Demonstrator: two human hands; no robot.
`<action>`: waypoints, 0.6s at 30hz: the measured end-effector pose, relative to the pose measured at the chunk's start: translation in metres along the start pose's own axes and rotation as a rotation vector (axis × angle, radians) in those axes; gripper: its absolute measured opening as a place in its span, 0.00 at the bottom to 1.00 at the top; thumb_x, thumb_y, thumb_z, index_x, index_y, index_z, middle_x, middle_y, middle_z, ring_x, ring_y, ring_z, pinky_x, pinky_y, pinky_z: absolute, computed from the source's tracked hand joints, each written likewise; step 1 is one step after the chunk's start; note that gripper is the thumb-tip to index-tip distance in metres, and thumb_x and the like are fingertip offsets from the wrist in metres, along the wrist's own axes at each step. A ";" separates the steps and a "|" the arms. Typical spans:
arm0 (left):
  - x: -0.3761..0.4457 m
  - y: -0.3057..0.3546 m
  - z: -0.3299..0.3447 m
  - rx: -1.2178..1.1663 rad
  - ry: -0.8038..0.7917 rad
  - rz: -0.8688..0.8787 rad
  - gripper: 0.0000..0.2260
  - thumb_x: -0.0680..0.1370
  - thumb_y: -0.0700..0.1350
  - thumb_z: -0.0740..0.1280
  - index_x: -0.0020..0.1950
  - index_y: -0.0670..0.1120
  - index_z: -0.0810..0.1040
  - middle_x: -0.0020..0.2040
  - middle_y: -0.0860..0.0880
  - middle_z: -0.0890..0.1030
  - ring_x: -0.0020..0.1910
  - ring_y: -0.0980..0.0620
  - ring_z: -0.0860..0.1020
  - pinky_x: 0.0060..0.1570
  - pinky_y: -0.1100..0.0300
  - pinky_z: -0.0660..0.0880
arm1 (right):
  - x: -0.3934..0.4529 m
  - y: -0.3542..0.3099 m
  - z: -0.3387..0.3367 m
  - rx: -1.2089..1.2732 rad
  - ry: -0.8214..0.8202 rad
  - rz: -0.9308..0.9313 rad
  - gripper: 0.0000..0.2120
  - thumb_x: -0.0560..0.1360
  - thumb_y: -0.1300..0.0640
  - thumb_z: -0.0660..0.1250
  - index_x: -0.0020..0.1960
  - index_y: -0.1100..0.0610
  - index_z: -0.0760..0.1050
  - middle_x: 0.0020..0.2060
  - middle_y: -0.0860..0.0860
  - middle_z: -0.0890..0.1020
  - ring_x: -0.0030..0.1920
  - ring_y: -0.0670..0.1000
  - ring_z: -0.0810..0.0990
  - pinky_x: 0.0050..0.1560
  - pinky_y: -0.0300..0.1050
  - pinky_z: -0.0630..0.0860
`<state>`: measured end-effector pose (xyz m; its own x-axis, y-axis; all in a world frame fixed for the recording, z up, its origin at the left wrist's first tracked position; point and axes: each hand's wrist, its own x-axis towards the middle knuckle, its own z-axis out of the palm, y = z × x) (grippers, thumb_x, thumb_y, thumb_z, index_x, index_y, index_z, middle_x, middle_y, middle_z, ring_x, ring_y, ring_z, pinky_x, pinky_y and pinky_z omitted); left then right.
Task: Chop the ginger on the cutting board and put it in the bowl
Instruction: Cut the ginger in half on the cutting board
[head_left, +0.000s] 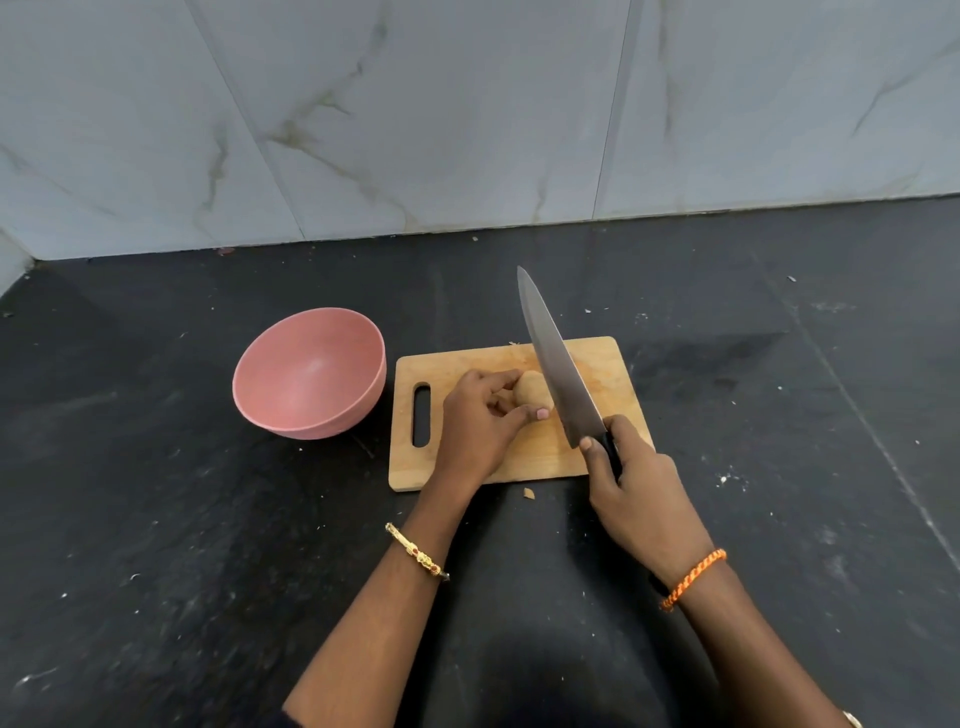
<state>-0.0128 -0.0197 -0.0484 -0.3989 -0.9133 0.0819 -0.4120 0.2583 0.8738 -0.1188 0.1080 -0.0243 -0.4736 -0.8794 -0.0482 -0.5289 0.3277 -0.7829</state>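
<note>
Head view, steep downward over counter (156, 519), near; edges perhaps warped.

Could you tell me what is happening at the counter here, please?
A person is about to cut a beige piece of ginger on the wooden cutting board. The left hand holds the ginger; the right hand grips a large steel chef's knife over it. The pink bowl beside the board looks empty.

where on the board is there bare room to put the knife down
Little room: the left hand grips the ginger mid-board, and the knife in the right hand crosses it. The bare strip lies along the cutting board right edge; the counter beyond is freer.
</note>
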 end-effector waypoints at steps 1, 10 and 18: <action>0.001 0.000 0.000 -0.012 0.002 -0.001 0.25 0.66 0.46 0.77 0.61 0.44 0.77 0.51 0.50 0.77 0.40 0.61 0.75 0.40 0.75 0.72 | -0.003 0.000 0.000 -0.002 0.000 0.000 0.04 0.80 0.55 0.58 0.50 0.55 0.68 0.29 0.51 0.73 0.27 0.48 0.70 0.25 0.35 0.67; 0.008 -0.003 0.000 -0.025 -0.029 0.028 0.26 0.65 0.45 0.77 0.61 0.42 0.77 0.47 0.49 0.76 0.41 0.58 0.76 0.40 0.77 0.71 | -0.014 -0.005 0.004 -0.090 -0.062 0.018 0.04 0.81 0.55 0.54 0.49 0.55 0.63 0.27 0.52 0.72 0.25 0.49 0.68 0.25 0.40 0.62; 0.016 -0.005 -0.007 0.036 -0.106 0.101 0.24 0.66 0.44 0.77 0.60 0.40 0.78 0.42 0.52 0.73 0.42 0.54 0.75 0.42 0.70 0.72 | 0.003 -0.018 0.015 -0.116 -0.098 0.044 0.05 0.80 0.57 0.54 0.46 0.56 0.60 0.30 0.53 0.72 0.28 0.51 0.71 0.26 0.42 0.63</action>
<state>-0.0115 -0.0379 -0.0480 -0.5229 -0.8445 0.1156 -0.3942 0.3598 0.8457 -0.0997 0.0946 -0.0195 -0.4305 -0.8908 -0.1458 -0.5891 0.3996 -0.7023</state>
